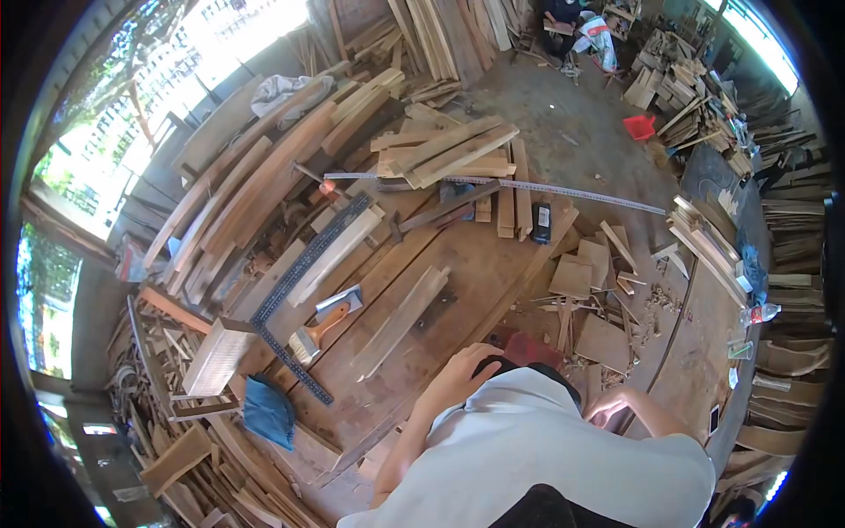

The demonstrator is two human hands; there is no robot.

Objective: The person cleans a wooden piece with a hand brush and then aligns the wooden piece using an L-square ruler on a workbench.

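Beside the front of my white shirt (537, 431), my left hand (456, 377) lies on dark cloth (503, 362), its fingers stretched out. My right hand (609, 405) is at the other side of the shirt with its fingers bent; their tips are partly hidden, and I cannot make out what they hold. A dark red object (533, 350) shows just beyond the shirt. Nearest my left hand on the wooden workbench (480, 290) is a narrow wood strip (402, 323). Farther left lie a wide brush (319, 333) and a dark metal square (290, 304).
A long metal ruler (581, 192), a hammer (440, 209) and stacked boards (458, 154) lie across the far side. Offcuts (581, 273) and shavings cover the right. A blue cloth bag (268, 412) sits left; a bottle (760, 313) stands right. Another person (561, 19) is far back.
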